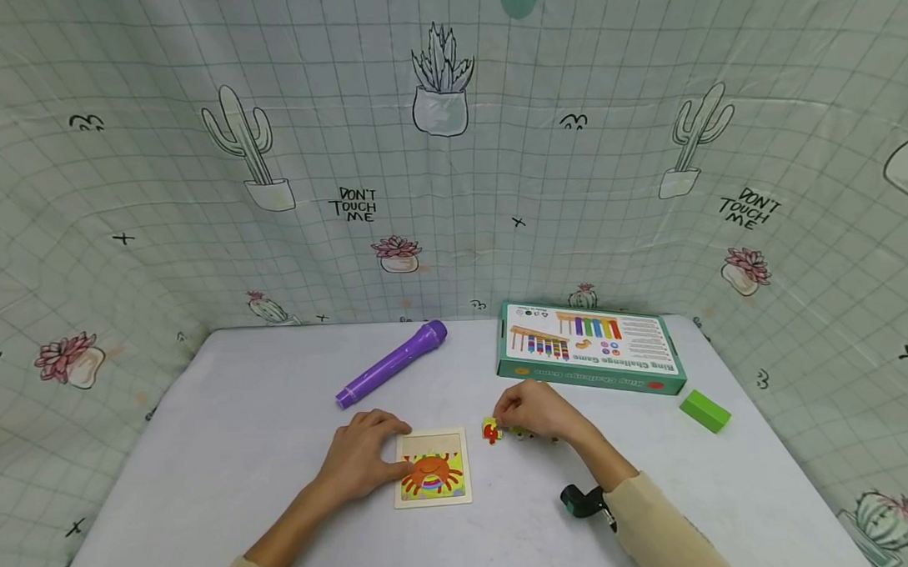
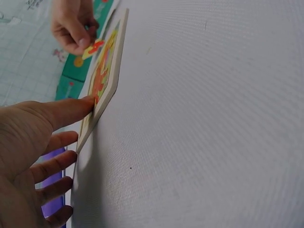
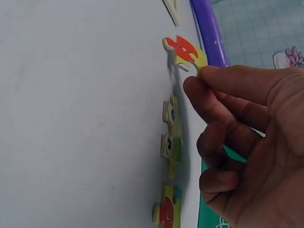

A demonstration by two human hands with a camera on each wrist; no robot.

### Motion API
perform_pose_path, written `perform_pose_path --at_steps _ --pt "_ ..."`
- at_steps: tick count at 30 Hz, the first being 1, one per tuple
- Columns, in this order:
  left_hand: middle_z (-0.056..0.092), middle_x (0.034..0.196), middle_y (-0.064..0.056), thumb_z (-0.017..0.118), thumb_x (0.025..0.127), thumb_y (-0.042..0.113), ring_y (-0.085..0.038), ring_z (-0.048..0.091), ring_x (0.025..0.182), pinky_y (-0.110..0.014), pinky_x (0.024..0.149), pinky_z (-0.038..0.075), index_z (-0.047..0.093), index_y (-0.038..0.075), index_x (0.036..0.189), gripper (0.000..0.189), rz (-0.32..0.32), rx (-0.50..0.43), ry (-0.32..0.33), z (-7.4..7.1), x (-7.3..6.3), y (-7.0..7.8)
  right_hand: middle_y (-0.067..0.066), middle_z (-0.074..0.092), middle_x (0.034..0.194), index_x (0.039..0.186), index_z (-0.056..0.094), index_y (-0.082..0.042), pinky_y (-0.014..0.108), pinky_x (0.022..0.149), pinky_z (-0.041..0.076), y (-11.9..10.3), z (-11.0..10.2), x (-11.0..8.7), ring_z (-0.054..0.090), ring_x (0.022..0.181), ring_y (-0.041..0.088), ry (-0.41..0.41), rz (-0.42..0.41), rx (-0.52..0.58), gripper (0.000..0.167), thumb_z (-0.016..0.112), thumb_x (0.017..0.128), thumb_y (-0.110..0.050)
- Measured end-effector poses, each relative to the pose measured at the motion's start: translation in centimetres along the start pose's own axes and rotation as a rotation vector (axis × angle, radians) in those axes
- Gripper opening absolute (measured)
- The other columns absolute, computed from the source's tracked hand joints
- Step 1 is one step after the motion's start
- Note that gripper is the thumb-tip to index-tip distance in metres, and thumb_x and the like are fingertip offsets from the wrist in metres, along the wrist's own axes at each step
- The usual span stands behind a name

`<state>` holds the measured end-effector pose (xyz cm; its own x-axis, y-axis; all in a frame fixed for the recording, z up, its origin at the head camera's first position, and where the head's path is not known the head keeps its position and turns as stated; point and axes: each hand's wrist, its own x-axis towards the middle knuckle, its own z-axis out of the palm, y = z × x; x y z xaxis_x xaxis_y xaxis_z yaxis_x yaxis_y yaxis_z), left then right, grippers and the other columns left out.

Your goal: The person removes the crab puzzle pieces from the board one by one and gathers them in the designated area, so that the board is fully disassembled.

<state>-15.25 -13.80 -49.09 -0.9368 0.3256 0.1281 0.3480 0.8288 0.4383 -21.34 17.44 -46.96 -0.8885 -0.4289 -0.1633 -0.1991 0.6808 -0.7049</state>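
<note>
Piece (image 1: 492, 431) right of board (image 1: 440, 443): right hand (image 1: 539, 409) pinches it; likely light, stiff, best edge-held. Left hand (image 1: 361, 459), fingers extended, touches board.

The puzzle piece (image 1: 492, 432) is red and yellow; the puzzle board (image 1: 433, 501) shows an orange crab (image 1: 431, 466) on yellow. The microphone (image 1: 391, 365) is purple, the block (image 1: 704, 411) green, the table (image 1: 278, 398) white, the backdrop (image 1: 450, 175) gridded with potted plants.

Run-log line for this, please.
left hand: touching crab puzzle board; right hand: pinching red-and-yellow puzzle piece; board: top unfilled; loose: eyed piece
</note>
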Motion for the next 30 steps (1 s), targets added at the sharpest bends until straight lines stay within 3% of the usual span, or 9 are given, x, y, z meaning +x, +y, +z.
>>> perform_pose_path --at_steps 30 --pt "0.065 0.118 0.0 0.088 0.073 0.043 -0.029 0.055 0.117 -0.056 0.091 0.045 0.073 0.021 0.114 0.049 -0.014 0.007 -0.022 -0.2 0.03 0.11 -0.005 0.07 0.076 0.082 0.077 -0.012 0.03 0.063 0.047 0.37 -0.36 0.38 0.056 0.071 0.013 -0.03 0.026 -0.052 0.006 0.075 0.088 -0.012"
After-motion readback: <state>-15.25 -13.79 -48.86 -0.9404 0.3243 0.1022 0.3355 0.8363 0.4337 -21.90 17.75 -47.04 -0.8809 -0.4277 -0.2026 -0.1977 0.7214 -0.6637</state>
